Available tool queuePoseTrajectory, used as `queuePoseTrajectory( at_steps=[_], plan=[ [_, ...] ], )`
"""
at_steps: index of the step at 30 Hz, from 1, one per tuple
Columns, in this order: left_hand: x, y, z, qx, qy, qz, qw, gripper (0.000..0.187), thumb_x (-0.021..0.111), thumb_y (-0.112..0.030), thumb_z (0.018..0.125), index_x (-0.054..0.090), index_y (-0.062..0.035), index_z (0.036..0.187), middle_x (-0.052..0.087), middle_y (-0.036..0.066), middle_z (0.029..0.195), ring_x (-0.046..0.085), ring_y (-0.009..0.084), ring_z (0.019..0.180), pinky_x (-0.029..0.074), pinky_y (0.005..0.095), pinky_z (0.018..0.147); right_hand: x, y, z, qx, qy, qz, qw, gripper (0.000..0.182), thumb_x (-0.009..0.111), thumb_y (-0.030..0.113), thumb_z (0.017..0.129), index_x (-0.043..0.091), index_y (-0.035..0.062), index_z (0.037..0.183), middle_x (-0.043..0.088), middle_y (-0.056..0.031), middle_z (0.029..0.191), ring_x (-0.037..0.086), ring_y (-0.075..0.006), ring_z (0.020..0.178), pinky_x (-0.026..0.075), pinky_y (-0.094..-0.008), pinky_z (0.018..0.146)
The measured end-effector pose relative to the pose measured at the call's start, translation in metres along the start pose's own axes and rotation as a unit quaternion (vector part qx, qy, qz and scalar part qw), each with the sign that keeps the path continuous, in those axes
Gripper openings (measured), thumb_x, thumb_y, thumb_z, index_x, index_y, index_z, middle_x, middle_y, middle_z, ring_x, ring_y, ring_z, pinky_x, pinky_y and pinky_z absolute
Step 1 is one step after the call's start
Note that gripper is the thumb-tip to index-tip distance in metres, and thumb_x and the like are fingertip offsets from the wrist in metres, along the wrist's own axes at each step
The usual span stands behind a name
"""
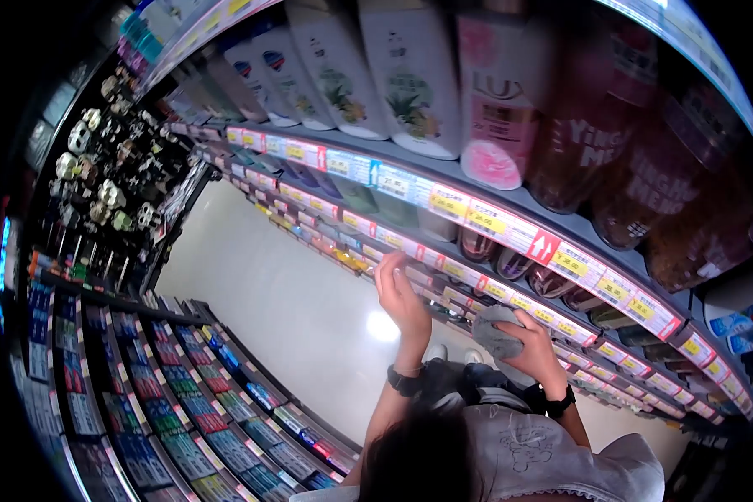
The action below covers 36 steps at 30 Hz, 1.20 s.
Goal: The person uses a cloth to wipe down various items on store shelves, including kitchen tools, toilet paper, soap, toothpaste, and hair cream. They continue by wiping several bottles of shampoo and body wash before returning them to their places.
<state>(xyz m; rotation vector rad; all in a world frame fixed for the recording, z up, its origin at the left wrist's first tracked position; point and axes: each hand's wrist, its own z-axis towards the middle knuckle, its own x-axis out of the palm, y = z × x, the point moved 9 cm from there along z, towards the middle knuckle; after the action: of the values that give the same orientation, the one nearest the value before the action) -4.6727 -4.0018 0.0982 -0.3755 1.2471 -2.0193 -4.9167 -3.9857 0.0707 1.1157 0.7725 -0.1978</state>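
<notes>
My right hand (534, 350) is closed around a bunched grey cloth (494, 331), close in front of the lower shelf's price strip. A dark band circles that wrist. My left hand (404, 303) is raised with nothing in it, its fingers stretched upward near the lower shelf edge. It also has a dark band (405, 382) at the wrist. Above both hands runs a shelf edge with price labels (487, 219). On that shelf stand white bottles with a pineapple picture (412, 88), a pink LUX bottle (495, 109) and dark pink bottles (590, 125).
Lower shelves with more bottles (510, 262) lie below the upper one. To the left, a rack of small boxed goods (184, 402) curves along the aisle. Dark hanging items (109, 176) fill a display at the far left. Pale shiny floor (259, 276) lies between.
</notes>
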Motion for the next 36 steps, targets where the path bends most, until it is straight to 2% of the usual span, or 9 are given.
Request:
queuePoseTrajectory(
  at_steps=[1,4,5,12,14,17,25,32,36],
  plan=[
    [-0.015,0.005,-0.002,-0.008,-0.046,-0.003,0.999,0.023,0.038,-0.008,0.100,0.058,0.0027,0.102,0.057,0.012,0.111,0.055,0.0215,0.105,0.043,0.0323,0.094,0.006,0.001,0.007,-0.009,0.019,0.007,1.000,0.052,0.081,0.008,0.058,0.069,0.0115,0.109,0.059,-0.0138,0.113,0.062,-0.0358,0.097,0.052,-0.0399,0.080],
    [-0.064,0.016,-0.013,-0.029,-0.095,0.052,0.994,0.022,0.038,-0.008,0.100,0.057,0.0023,0.098,0.059,0.012,0.108,0.056,0.0215,0.104,0.043,0.0323,0.094,0.024,0.005,0.026,-0.082,0.052,0.005,0.995,0.053,0.081,0.008,0.057,0.070,0.0110,0.109,0.060,-0.0145,0.113,0.063,-0.0360,0.098,0.052,-0.0399,0.082],
    [-0.083,0.018,-0.018,-0.045,-0.127,0.057,0.989,0.019,0.039,-0.005,0.097,0.055,0.0028,0.095,0.058,0.015,0.106,0.056,0.0264,0.102,0.042,0.0347,0.093,0.033,0.004,0.035,-0.095,0.092,0.021,0.991,0.055,0.081,0.008,0.056,0.070,0.0105,0.109,0.060,-0.0151,0.114,0.063,-0.0357,0.098,0.052,-0.0396,0.084],
    [-0.219,0.065,-0.058,-0.148,-0.296,0.109,0.938,0.019,0.036,-0.009,0.099,0.051,0.0005,0.092,0.059,0.011,0.102,0.055,0.0218,0.098,0.041,0.0333,0.093,0.101,0.023,0.089,-0.132,0.162,0.019,0.978,0.051,0.080,0.011,0.058,0.070,0.0111,0.108,0.060,-0.0166,0.113,0.062,-0.0361,0.101,0.051,-0.0390,0.087],
    [-0.253,0.077,-0.060,-0.146,-0.333,0.131,0.922,0.022,0.034,-0.011,0.101,0.051,0.0011,0.093,0.059,0.011,0.100,0.057,0.0215,0.095,0.045,0.0345,0.090,0.120,0.041,0.104,-0.140,0.158,0.031,0.977,0.049,0.080,0.012,0.060,0.070,0.0117,0.108,0.061,-0.0167,0.113,0.062,-0.0358,0.101,0.051,-0.0389,0.087],
    [-0.300,0.094,-0.053,-0.135,-0.366,0.182,0.903,0.026,0.033,-0.015,0.103,0.052,0.0017,0.095,0.059,0.011,0.097,0.059,0.0218,0.092,0.050,0.0368,0.086,0.159,0.067,0.124,-0.160,0.170,0.053,0.971,0.048,0.079,0.013,0.062,0.070,0.0123,0.109,0.061,-0.0170,0.114,0.062,-0.0358,0.102,0.051,-0.0394,0.087],
    [-0.444,0.145,-0.014,-0.157,-0.439,0.218,0.858,0.024,0.034,-0.015,0.102,0.051,0.0003,0.097,0.058,0.011,0.091,0.061,0.0221,0.087,0.051,0.0354,0.080,0.263,0.175,0.201,-0.234,0.200,0.075,0.949,0.043,0.078,0.011,0.063,0.070,0.0081,0.106,0.062,-0.0172,0.108,0.063,-0.0364,0.096,0.053,-0.0393,0.083],
    [-0.506,0.156,0.019,-0.156,-0.462,0.235,0.841,0.022,0.036,-0.013,0.102,0.052,0.0008,0.095,0.058,0.011,0.088,0.060,0.0224,0.085,0.051,0.0351,0.079,0.354,0.250,0.256,-0.293,0.232,0.100,0.922,0.042,0.077,0.011,0.065,0.070,0.0077,0.106,0.061,-0.0168,0.105,0.063,-0.0362,0.094,0.052,-0.0388,0.081],
    [-0.536,0.187,0.008,-0.198,-0.500,0.240,0.808,0.022,0.036,-0.012,0.102,0.052,0.0008,0.092,0.058,0.011,0.088,0.059,0.0223,0.084,0.052,0.0346,0.077,0.412,0.282,0.284,-0.309,0.269,0.121,0.904,0.043,0.077,0.010,0.065,0.069,0.0078,0.106,0.060,-0.0163,0.103,0.063,-0.0360,0.092,0.052,-0.0388,0.080]
  ],
)
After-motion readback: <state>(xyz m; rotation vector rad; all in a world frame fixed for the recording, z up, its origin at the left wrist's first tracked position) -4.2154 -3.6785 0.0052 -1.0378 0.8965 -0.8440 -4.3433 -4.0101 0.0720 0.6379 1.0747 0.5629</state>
